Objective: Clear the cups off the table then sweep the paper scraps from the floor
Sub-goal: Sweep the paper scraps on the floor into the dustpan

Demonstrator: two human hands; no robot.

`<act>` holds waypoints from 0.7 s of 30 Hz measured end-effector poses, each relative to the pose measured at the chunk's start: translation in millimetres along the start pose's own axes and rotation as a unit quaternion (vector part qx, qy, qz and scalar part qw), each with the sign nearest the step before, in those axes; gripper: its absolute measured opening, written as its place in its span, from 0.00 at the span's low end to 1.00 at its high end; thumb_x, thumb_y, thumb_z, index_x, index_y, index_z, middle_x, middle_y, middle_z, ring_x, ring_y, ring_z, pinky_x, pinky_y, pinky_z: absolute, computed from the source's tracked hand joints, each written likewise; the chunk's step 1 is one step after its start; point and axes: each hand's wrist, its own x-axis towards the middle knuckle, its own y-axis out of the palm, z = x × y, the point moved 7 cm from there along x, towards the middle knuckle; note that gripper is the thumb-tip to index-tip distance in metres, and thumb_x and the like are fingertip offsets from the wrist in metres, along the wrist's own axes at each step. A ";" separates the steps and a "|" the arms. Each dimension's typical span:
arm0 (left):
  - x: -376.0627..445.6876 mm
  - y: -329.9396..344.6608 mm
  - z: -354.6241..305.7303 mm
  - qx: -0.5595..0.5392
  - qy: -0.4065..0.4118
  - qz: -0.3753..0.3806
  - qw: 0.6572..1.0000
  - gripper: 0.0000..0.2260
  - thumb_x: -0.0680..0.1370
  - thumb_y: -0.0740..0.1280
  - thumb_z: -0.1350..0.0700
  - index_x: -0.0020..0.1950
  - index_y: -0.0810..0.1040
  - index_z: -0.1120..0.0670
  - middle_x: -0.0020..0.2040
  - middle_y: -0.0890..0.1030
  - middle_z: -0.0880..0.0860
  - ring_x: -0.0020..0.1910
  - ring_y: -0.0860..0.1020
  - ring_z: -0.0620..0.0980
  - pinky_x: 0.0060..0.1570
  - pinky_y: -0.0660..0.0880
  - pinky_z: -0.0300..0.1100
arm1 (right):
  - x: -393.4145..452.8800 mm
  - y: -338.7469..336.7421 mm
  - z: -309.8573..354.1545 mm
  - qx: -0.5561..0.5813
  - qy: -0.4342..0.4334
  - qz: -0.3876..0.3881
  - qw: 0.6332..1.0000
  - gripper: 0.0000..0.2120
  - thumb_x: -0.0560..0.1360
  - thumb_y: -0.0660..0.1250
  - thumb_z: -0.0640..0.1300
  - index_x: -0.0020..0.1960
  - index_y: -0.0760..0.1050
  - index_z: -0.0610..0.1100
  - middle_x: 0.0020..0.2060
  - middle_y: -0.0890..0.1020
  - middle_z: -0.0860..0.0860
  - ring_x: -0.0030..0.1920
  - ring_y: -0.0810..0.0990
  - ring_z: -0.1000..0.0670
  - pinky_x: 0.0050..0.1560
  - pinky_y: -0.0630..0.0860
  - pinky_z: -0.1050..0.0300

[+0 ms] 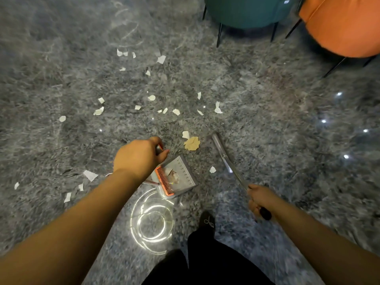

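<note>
Gripping the dustpan (174,176) handle, left hand (137,156) angles it toward scraps (192,143); right hand (260,199) clasps the broom (226,159) for sweeping.

We seem to be in a lounge or café: polished grey marble floor (267,99), teal chair (246,13), orange chair (345,27).

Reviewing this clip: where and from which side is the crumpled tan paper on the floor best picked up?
Pinch the crumpled tan paper from above at its raised creases, probably; it lies free on the floor just beyond the dustpan. Both hands are occupied, so sweeping seems likelier.
</note>
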 end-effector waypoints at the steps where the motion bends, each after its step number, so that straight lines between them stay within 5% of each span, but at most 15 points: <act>1: 8.4 -0.9 0.2 0.004 -0.002 0.002 1.000 0.13 0.77 0.63 0.38 0.50 0.76 0.46 0.39 0.81 0.48 0.37 0.78 0.52 0.28 0.62 0.40 | 2.6 1.3 4.3 0.013 0.011 0.010 1.000 0.20 0.84 0.53 0.41 0.75 0.60 0.48 0.23 0.72 0.45 0.19 0.64 0.50 0.19 0.64 0.62; 5: 34.1 -3.6 8.8 0.009 -0.014 0.010 1.000 0.13 0.77 0.63 0.37 0.51 0.76 0.45 0.40 0.82 0.48 0.38 0.78 0.52 0.31 0.67 0.41 | -6.3 24.6 21.9 0.056 0.031 0.052 0.997 0.21 0.84 0.53 0.41 0.76 0.58 0.47 0.23 0.70 0.47 0.22 0.61 0.51 0.20 0.61 0.61; 13: 52.3 -6.3 16.1 0.014 0.007 -0.008 1.000 0.13 0.77 0.63 0.38 0.48 0.75 0.46 0.35 0.79 0.48 0.34 0.77 0.52 0.27 0.62 0.39 | -46.6 76.8 43.1 0.182 0.054 0.126 0.974 0.19 0.84 0.54 0.41 0.74 0.61 0.46 0.26 0.67 0.47 0.17 0.63 0.54 0.18 0.60 0.66; 17: 49.7 -12.8 36.2 -0.020 0.005 -0.013 1.000 0.11 0.77 0.64 0.37 0.45 0.73 0.44 0.34 0.79 0.46 0.31 0.72 0.49 0.26 0.62 0.38 | -57.9 94.7 58.2 0.193 0.039 0.136 0.971 0.19 0.84 0.54 0.41 0.74 0.61 0.46 0.25 0.67 0.47 0.18 0.63 0.54 0.18 0.60 0.66; 21: 44.7 -17.9 59.3 -0.043 -0.021 -0.009 0.999 0.11 0.77 0.65 0.38 0.47 0.75 0.44 0.38 0.82 0.45 0.34 0.77 0.49 0.27 0.65 0.37 | -62.4 101.6 83.9 0.154 -0.024 0.103 0.982 0.21 0.83 0.57 0.42 0.75 0.61 0.46 0.25 0.73 0.46 0.17 0.67 0.54 0.18 0.64 0.65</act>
